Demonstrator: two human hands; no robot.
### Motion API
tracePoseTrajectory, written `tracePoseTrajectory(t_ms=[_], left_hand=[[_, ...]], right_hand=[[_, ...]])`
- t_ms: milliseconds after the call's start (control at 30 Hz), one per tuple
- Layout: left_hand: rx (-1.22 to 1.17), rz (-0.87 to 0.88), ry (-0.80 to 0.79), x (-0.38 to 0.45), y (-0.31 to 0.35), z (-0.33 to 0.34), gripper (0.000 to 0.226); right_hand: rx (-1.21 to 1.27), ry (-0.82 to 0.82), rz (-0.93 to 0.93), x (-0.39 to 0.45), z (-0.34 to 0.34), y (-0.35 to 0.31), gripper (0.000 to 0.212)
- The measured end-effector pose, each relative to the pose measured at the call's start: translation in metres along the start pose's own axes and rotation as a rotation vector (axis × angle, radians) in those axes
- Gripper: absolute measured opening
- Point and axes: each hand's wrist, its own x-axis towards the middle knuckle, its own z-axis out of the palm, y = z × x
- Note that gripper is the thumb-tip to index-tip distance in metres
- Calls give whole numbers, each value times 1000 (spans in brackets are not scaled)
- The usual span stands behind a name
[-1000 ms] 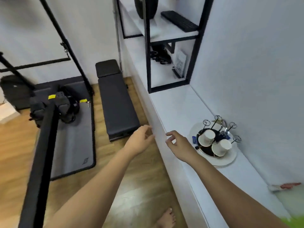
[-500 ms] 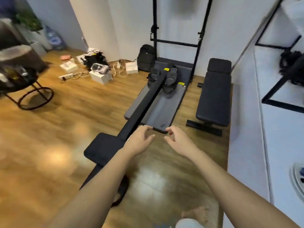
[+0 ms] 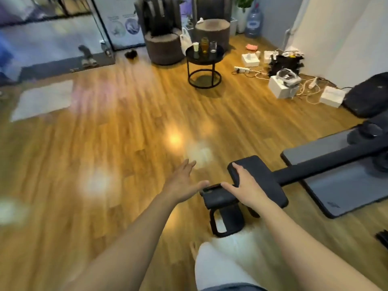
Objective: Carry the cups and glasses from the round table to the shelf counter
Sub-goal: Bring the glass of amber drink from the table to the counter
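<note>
Both hands carried nothing: left hand (image 3: 182,181) spread flat with straight fingers, right hand (image 3: 245,185) relaxed and loosely extended above the black exercise machine (image 3: 260,181). Stood far ahead and slightly right, across bare wooden floor (image 3: 126,133), on the round black surface (image 3: 204,57): a white cup (image 3: 195,47), an amber glass (image 3: 204,45) and a clear glass (image 3: 213,46), all upright and close together. Judged about equally reachable, right hand marginally nearer. No legible writing; poster (image 3: 123,24) print too blurred.
</note>
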Motion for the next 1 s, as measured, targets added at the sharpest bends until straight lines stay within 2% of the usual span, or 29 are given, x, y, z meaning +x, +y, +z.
tracePoseTrajectory(t_ms=[200,400,633,733,900,1000], left_hand=[[217,-97,61,67,-85,-64,95],[367,-147,-3,172,-134,-125,101],[313,-152,-33,277,-154,-204,95],[135,-133,-2,328,-158,-238,90],[-616,-166,-46,429,-158,-288,73],[-774,-170,-21,509,-160,-322,60]], right_hand=[[-179,-73,-107,108,50,-67,93],[-192,-186,32,221,63,-97,106],[-156,-172,37,353,49,-148,90],[-80,-110,-9,408,36,-175,84],[267,-46,60,510,17,-211,63],[469,-1,120,581,5,-232,50]])
